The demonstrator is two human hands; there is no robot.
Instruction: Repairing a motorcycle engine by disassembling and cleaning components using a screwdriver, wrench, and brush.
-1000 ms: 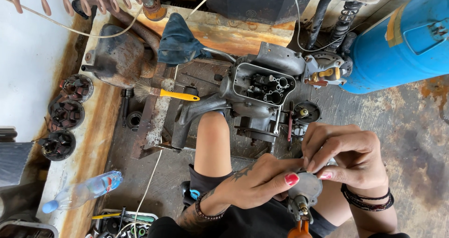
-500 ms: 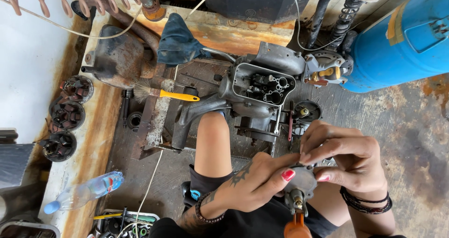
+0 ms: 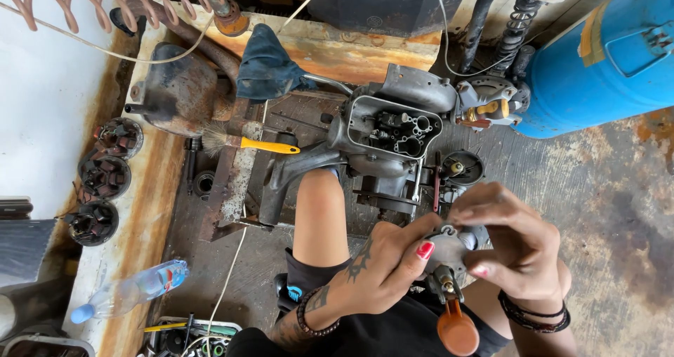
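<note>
A: How are the fingers set?

B: The left hand [image 3: 382, 273] is curled about a small grey metal part [image 3: 446, 248]; its thumb, the nail painted red, is pressed onto the part's face, and the other fingers are wrapped under it. The right hand [image 3: 516, 248] is arched over the same part from the other side, fingertips bent down onto its top edge and thumb tucked beneath. Neither hand is spread open; both are closed on the part.

A: And where is the part held?

B: In front of the lap, between the two hands, just below the open carburettor [image 3: 393, 129] on the floor. A fitting with an orange float [image 3: 458, 332] hangs from the part's underside, below the hands.

A: What lies around?

B: A yellow-handled brush [image 3: 246, 143] is laid left of the carburettor, with a blue rag [image 3: 267, 69] above it. A blue tank [image 3: 604, 55] is seen at upper right, and a plastic bottle [image 3: 133, 290] at lower left.
</note>
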